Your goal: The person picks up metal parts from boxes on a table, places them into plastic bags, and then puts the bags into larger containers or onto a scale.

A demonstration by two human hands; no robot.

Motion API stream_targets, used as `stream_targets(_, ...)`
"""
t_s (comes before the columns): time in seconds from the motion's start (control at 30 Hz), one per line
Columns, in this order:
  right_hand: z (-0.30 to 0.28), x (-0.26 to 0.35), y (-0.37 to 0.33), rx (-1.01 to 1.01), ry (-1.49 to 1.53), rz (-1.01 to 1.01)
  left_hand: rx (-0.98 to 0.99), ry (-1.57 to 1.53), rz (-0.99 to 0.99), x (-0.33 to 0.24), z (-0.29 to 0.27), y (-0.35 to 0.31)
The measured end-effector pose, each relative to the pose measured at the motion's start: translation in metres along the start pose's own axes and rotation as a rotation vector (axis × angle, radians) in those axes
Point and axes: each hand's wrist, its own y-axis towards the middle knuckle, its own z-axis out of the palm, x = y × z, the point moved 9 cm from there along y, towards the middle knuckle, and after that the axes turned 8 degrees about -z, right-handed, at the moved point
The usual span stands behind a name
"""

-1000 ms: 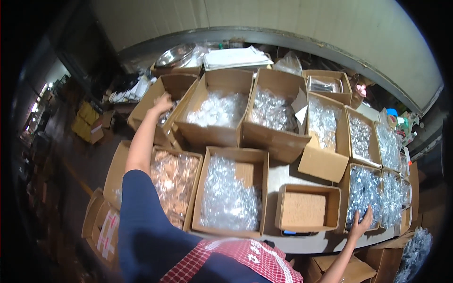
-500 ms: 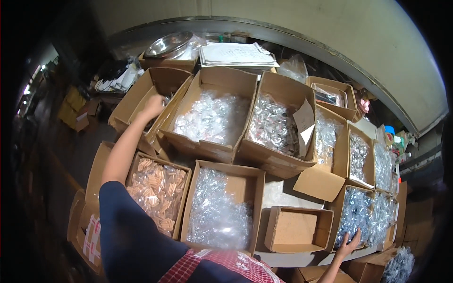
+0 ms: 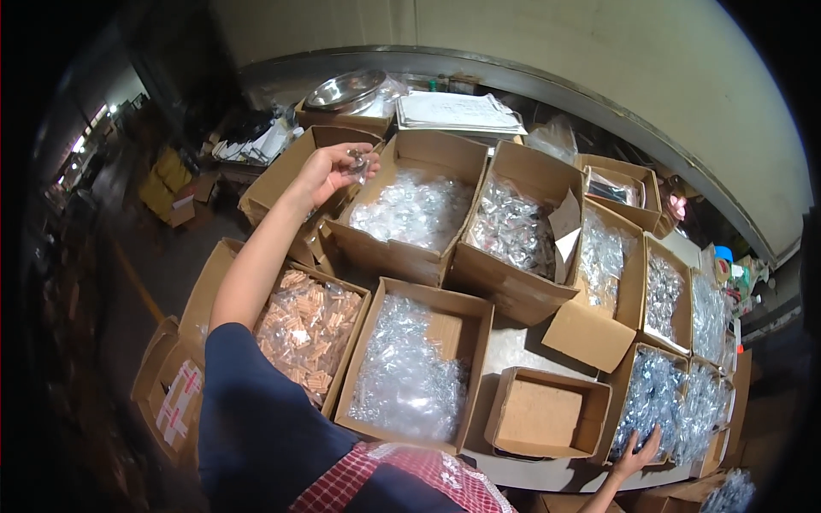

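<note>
Raised over the back-left carton [image 3: 278, 175], my left hand [image 3: 323, 176] pinches a small clear plastic packet [image 3: 360, 164]. What lies inside the packet is too small to make out. To its right stands a carton of clear packets [image 3: 413, 208], and beyond that another with silvery packets [image 3: 511, 227]. At the lower right, my right hand [image 3: 634, 455] rests with fingers apart on the near edge of a box of bluish packets [image 3: 650, 392]. No object shows in that hand.
Copper-coloured rods in bags [image 3: 310, 333] fill a near-left box, beside a wide box of clear packets [image 3: 406, 376]. A small cardboard box [image 3: 540, 415] sits left of my right hand. Behind stand a metal bowl [image 3: 346, 90] and stacked papers [image 3: 457, 111].
My left hand has come up out of the back-left carton, and a clear packet now shows in its fingers. The right hand stays at the bluish packets. The whole view has shifted slightly.
</note>
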Motion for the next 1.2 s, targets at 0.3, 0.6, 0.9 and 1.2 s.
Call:
stream_targets(0.3,-0.003,0.0,-0.001,-0.024,0.011,0.001,0.124,0.171,0.084,-0.006,0.103,-0.011)
stream_targets(0.6,-0.006,0.008,0.003,-0.026,0.037,0.017,0.441,0.009,0.182,-0.012,0.179,-0.044)
stream_targets(0.9,-0.004,0.003,0.001,-0.028,0.019,0.006,0.854,-0.698,-0.112,-0.007,0.206,-0.067)
stream_targets(1.2,-0.005,-0.002,-0.003,-0.039,0.003,0.009,0.667,-1.021,-0.253,0.012,0.196,-0.065)
